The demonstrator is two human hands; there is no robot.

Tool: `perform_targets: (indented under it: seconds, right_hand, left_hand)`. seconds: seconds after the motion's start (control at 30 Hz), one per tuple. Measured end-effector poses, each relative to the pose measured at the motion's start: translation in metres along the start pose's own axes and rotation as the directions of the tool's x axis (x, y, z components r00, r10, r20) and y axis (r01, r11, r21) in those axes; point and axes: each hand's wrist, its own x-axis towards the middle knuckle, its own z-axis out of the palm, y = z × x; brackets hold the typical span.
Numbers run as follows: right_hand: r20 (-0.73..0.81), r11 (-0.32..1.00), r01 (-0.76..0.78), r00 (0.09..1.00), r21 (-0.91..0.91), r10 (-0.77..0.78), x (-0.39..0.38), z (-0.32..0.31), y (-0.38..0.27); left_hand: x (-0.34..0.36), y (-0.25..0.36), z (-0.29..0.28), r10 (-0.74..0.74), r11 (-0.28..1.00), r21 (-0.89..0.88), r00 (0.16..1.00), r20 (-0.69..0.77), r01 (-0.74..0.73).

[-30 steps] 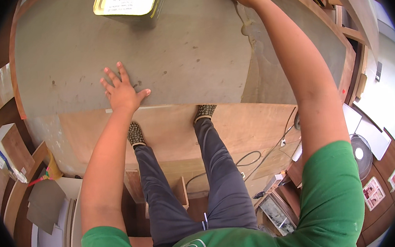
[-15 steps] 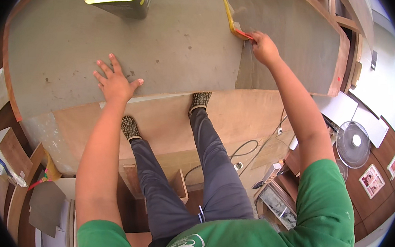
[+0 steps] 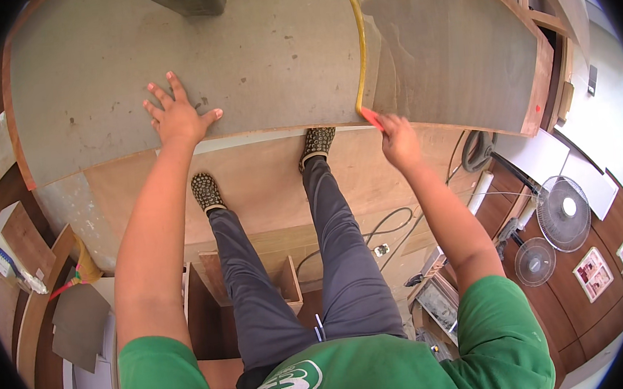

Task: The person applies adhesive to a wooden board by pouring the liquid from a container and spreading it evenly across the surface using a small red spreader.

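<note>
Pulled scraper, clamped in fingers of right hand, to near edge of board since earlier frame. Rested left hand on board, with fingers apart. Probably risked dripping yellow bead over that edge by pulling too far or pressing unevenly.

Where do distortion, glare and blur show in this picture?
Head view: the wide grey panel bows along its near edge, corners black; head view: the bright white wall at right looks washed out; head view: the bare right hand looks slightly blurred.
</note>
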Motion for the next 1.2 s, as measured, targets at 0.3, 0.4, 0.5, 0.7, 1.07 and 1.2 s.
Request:
perform_targets:
  seconds: [0.3,0.4,0.5,0.7,1.07,1.2]
  right_hand:
    - [0.339,0.358,-0.485,0.852,0.798,0.399,-0.01,-0.075,-0.056]
    - [0.139,0.498,-0.308,0.928,0.811,0.346,0.032,-0.094,-0.069]
    - [-0.094,0.829,-0.138,0.97,0.543,0.223,0.088,-0.069,-0.05]
    - [-0.063,0.907,-0.247,0.957,0.341,0.284,0.091,-0.036,-0.06]
    - [0.135,0.314,-0.464,0.708,0.828,0.693,0.099,0.003,-0.014]
    - [0.109,0.423,-0.47,0.758,0.775,0.643,0.17,-0.028,-0.035]
  left_hand:
    - [-0.003,-0.004,-0.005,-0.019,1.0,-0.008,1.0,0.016,0.019]
    - [-0.002,-0.003,-0.004,-0.018,1.0,0.002,1.0,0.002,0.018]
    - [-0.002,0.007,-0.005,-0.006,1.0,-0.013,1.0,0.01,0.006]
    - [-0.006,-0.002,-0.009,-0.023,1.0,-0.015,0.998,0.05,0.023]
    - [-0.001,0.007,-0.006,0.003,0.999,-0.053,0.999,0.036,-0.001]
    - [0.0,-0.001,-0.005,0.001,0.998,-0.057,0.999,0.034,0.001]
